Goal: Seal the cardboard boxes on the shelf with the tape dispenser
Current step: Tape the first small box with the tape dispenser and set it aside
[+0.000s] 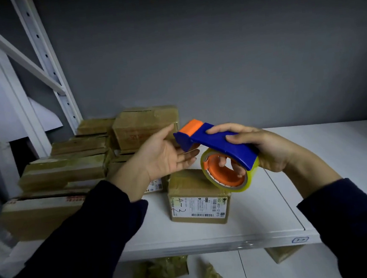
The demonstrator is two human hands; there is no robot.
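Right hand (269,149) grips blue tape dispenser (220,145) above labelled box (199,200) on white shelf (271,208); left hand (166,155) open beside its orange head.

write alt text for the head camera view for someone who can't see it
A person's right hand grips a blue and orange tape dispenser with clear tape, held over a small labelled cardboard box on a white shelf. The left hand is open, palm up, by the dispenser's front end. More cardboard boxes are stacked at the shelf's left.
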